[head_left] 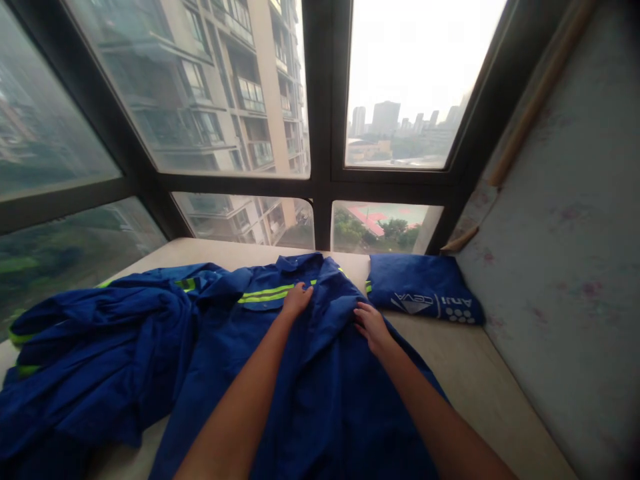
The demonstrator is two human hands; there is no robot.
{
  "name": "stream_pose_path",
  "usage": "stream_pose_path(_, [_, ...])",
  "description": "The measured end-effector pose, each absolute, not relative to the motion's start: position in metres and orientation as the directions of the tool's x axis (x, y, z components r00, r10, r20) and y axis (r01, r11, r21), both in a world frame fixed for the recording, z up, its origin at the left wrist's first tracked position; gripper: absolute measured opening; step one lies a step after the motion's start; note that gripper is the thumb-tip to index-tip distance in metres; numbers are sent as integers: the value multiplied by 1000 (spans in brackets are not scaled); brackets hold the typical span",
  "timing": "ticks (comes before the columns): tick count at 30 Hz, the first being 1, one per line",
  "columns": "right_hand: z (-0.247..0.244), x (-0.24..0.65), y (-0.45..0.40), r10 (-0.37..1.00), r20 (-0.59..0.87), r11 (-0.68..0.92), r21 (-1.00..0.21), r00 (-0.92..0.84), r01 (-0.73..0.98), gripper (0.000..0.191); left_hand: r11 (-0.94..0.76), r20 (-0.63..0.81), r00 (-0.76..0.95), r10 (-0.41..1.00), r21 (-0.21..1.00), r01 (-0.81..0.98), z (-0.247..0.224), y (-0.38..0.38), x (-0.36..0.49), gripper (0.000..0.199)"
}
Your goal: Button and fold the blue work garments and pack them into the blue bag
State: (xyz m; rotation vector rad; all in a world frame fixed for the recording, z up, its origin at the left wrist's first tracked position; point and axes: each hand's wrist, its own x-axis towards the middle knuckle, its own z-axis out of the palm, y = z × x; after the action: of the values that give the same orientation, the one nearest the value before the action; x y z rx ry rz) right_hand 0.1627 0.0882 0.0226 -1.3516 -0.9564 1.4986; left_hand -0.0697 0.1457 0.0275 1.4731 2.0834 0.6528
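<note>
A blue work jacket (230, 360) with yellow-green stripes lies spread in the middle, its collar toward the window. My left hand (299, 299) is on its front, at the right end of the chest stripes, with fingers pressed together on the cloth's edge. To the right, my right hand (373, 327) rests on a raised fold of the jacket with its fingers apart. Another blue garment (110, 353) with bright strips lies crumpled at the left, against the jacket. A folded blue garment (425, 287) with white lettering sits at the back right.
The garments lie on a pale ledge (485, 380). Dark-framed windows (323, 133) rise behind it, with buildings outside. A flower-patterned wall (565, 267) borders the right side.
</note>
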Motion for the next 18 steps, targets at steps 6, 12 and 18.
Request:
stream_pose_path(6, [32,210,119,960,-274,-238,-909,59,-342,24,319,-189,-283,940,781,538,17,209,-51,33])
stream_pose_path(12, [25,249,150,934,-335,-264,-881,126,-393,19,321,-257,-237,937,901,290,7,238,-25,32])
stream_pose_path(18, [10,255,151,937,-279,-189,-911,210,-367,37,171,-130,-244,961,973,154,14,239,-19,48])
